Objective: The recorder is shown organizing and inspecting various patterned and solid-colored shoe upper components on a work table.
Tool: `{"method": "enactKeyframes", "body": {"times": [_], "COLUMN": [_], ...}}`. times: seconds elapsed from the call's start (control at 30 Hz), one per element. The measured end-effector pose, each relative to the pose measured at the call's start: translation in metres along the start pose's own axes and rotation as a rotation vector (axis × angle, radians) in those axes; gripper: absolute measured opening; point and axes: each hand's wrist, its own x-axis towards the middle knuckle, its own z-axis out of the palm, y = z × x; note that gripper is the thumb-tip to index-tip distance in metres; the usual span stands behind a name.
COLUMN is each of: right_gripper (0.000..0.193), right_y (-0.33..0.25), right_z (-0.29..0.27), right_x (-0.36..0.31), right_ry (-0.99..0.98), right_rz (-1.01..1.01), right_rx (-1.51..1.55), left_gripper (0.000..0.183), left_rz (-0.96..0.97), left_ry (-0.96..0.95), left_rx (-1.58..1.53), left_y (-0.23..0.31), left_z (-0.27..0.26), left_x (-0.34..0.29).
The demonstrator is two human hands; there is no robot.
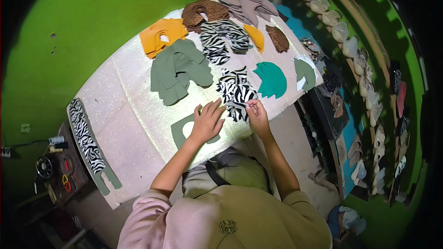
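Observation:
My left hand (208, 121) lies with its fingers spread over a grey-green U-shaped cut piece (178, 133) near the table's front edge. Its fingertips come close to a stack of black-and-white zebra-print pieces (236, 87). At the right side of that stack, my right hand (257, 116) is closed in a pinch on the edge of a zebra-print piece. Beyond my left hand sits a pile of grey-green pieces (179, 71). To the right of the zebra-print stack is a teal jagged-edged piece (272, 79).
Farther back on the pale table (134, 87) lie yellow (161, 34), brown (205, 11), zebra-print (214, 41) and mauve-grey piles (247, 2). A zebra-and-green strip (85, 133) runs along the left edge. Shelves of shoe forms (350, 46) stand at right; a person (346, 221) is at lower right.

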Motion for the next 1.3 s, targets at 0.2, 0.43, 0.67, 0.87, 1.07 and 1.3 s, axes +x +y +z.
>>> {"method": "enactKeyframes", "body": {"times": [0.2,0.43,0.67,0.87,1.07,1.3], "right_gripper": [0.012,0.017,0.017,0.017,0.016,0.016], "right_y": [-0.012,-0.028,-0.007,0.001,0.007,0.017], "right_z": [0.042,0.112,0.158,0.173,0.171,0.172], "right_x": [0.026,0.055,0.084,0.087,0.094,0.094], "right_ry": [-0.212,-0.600,-0.822,-0.920,-0.968,-0.994], "right_rz": [0.114,-0.021,-0.177,-0.030,0.079,-0.009], "right_rx": [-0.089,-0.465,-0.650,-0.610,-0.594,-0.588], "left_gripper": [0.048,0.054,0.054,0.053,0.045,0.042], "left_rz": [-0.219,-0.303,-0.282,-0.271,-0.241,-0.252], "left_ry": [0.096,0.081,0.136,0.216,0.283,0.276], "left_rx": [-0.069,0.096,0.124,0.149,0.157,0.162], "left_y": [0.000,-0.009,-0.017,-0.018,-0.019,-0.018], "left_z": [-0.003,0.006,0.015,0.020,0.022,0.020], "left_x": [-0.062,-0.092,-0.097,-0.102,-0.105,-0.103]}}
